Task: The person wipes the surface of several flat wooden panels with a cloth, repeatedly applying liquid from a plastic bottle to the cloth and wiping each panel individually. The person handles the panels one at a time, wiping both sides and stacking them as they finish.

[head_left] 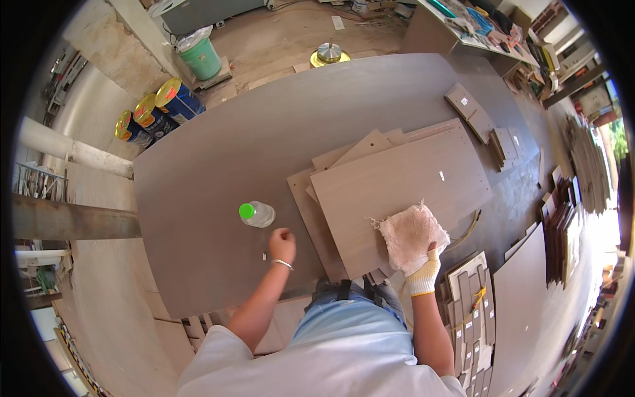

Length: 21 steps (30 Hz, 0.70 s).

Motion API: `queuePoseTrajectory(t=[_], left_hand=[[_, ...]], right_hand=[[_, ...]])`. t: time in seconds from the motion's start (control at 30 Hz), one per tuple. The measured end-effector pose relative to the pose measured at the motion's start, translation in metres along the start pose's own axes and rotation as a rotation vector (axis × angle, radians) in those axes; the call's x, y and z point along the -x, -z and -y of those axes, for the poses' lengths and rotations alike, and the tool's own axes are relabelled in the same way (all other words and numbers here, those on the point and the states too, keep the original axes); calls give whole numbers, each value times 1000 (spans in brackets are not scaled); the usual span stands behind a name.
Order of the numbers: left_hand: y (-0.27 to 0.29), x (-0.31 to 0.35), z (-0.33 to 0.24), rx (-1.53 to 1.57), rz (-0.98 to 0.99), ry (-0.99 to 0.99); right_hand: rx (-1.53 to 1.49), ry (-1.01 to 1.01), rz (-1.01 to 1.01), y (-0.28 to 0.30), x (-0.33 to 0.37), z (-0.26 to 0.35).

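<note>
My right hand wears a white glove with a yellow cuff and presses a pale pink cloth onto the near right corner of a light wood-grain panel, the top of a small stack of panels. My bare left hand, a thin bracelet on its wrist, rests loosely curled on the grey worktable. Just beyond it stands a clear plastic bottle with a green cap. The left hand holds nothing.
Small cut board pieces lie at the table's far right. Strips and offcuts are stacked by my right side. Several blue and yellow cans and a green bucket stand on the floor beyond the table.
</note>
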<state>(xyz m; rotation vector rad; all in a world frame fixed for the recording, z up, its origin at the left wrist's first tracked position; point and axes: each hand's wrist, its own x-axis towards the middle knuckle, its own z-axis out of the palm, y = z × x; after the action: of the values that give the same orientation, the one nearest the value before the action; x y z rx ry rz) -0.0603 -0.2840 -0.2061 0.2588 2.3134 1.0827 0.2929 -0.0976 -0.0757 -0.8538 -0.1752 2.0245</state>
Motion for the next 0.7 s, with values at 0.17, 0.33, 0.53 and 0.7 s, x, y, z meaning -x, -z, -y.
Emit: queuePoseTrajectory(t=[0.17, 0.33, 0.53, 0.7], left_hand=[[-66, 5, -197, -162, -218, -1023], [-101, -76, -237, -402, 136, -660], [-106, -105, -252, -235, 497, -277], [-109, -92, -253, -199, 455, -274]], right_hand=[[58, 21, -66, 13, 8, -6], [-56, -78, -35, 21, -2, -13], [-151, -154, -27, 26, -3, -10], [-109, -126, -15, 35, -5, -7]])
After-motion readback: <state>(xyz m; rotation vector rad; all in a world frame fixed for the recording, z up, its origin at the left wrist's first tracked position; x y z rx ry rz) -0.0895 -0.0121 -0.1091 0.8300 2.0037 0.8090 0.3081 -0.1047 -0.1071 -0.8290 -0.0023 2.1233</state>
